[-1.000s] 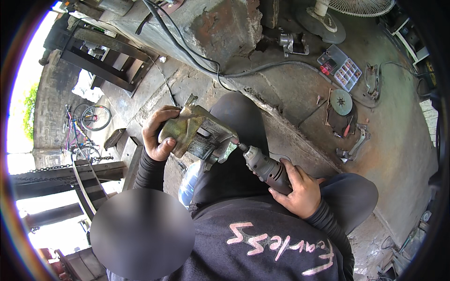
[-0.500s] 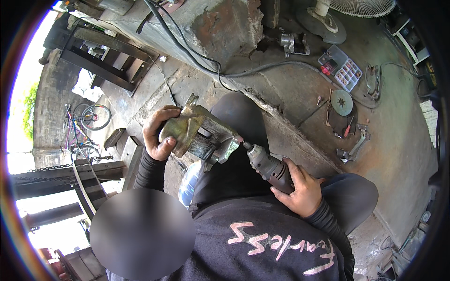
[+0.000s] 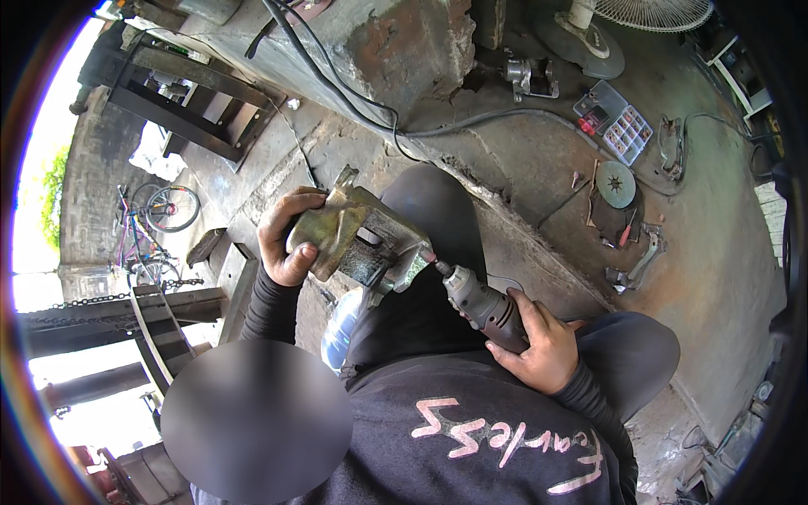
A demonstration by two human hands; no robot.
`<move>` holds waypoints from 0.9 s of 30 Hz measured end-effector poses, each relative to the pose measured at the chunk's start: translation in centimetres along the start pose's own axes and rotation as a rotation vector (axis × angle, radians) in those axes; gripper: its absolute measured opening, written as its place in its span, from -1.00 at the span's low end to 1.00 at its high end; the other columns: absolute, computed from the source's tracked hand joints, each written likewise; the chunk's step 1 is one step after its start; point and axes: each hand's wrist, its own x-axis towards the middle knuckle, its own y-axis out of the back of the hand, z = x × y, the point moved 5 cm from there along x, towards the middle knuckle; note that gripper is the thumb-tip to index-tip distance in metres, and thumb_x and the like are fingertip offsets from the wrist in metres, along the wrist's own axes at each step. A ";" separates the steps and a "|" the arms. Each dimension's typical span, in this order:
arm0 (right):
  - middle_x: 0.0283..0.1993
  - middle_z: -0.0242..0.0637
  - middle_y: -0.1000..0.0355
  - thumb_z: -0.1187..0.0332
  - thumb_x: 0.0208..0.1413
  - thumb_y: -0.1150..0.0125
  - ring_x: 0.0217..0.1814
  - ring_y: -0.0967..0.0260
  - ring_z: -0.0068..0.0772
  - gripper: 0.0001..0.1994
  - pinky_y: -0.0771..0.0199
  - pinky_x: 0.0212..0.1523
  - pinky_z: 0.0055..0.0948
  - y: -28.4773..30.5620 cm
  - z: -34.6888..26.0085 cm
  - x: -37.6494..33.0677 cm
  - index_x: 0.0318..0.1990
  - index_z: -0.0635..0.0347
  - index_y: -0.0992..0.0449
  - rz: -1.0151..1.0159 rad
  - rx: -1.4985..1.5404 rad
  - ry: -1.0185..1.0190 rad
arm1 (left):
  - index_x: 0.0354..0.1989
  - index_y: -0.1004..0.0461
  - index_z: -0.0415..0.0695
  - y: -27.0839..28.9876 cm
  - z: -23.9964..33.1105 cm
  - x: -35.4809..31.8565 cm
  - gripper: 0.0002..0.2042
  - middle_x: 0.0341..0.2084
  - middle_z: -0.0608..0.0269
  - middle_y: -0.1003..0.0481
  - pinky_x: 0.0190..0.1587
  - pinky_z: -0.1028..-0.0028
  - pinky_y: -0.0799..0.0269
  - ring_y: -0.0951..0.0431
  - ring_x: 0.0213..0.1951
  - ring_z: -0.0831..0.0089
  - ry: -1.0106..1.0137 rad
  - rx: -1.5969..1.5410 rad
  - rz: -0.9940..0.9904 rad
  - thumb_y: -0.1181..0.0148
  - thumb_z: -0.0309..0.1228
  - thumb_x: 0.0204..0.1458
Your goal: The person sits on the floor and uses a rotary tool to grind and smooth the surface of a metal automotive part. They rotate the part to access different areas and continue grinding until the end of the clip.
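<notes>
My left hand grips a worn cast-metal brake caliper by its rounded end, thumb on the near side and fingers over the far edge. It is held tilted above my knees, with a slot through its middle and a shiny bare patch at its right end. In my right hand is a grey rotary tool, wrapped by the fingers around its body. Its small pinkish grinding tip is at the caliper's right edge; whether it touches cannot be made out.
On the floor to the right are a compartment box, a round disc, a red-handled screwdriver and metal brackets. Another caliper-like casting lies near a fan. A thick cable crosses the floor. A bicycle stands far left.
The rotary tool has shifted very slightly, its tip still at the caliper's right end. Both hands keep their holds.
</notes>
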 end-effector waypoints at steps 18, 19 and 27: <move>-0.22 -0.04 -0.50 0.12 -0.11 -0.46 -0.33 -0.54 -0.02 -0.23 -0.58 -0.29 -0.22 -0.3 0.3 -0.3 0.26 0.24 -0.31 -0.003 0.047 -0.022 | -0.09 -0.49 -0.41 0.0 0.4 0.0 -0.27 -0.16 -0.14 -0.53 0.03 0.27 -0.42 -0.55 -0.08 0.12 0.000 0.023 0.000 -0.29 0.16 -0.04; -0.22 -0.04 -0.50 0.11 -0.11 -0.46 -0.33 -0.54 -0.02 -0.23 -0.58 -0.29 -0.22 -0.4 0.3 -0.3 0.26 0.25 -0.31 -0.003 0.057 -0.021 | -0.09 -0.49 -0.41 0.0 0.4 0.0 -0.28 -0.16 -0.14 -0.53 0.03 0.27 -0.42 -0.55 -0.09 0.12 -0.003 0.022 0.001 -0.29 0.16 -0.04; -0.23 -0.04 -0.50 0.11 -0.12 -0.46 -0.33 -0.54 -0.03 -0.23 -0.57 -0.29 -0.22 0.0 0.6 -0.1 0.25 0.26 -0.33 0.068 0.005 -0.053 | -0.09 -0.49 -0.42 -0.1 0.6 0.0 -0.27 -0.16 -0.14 -0.53 0.03 0.27 -0.42 -0.56 -0.09 0.12 0.004 0.017 -0.004 -0.28 0.17 -0.04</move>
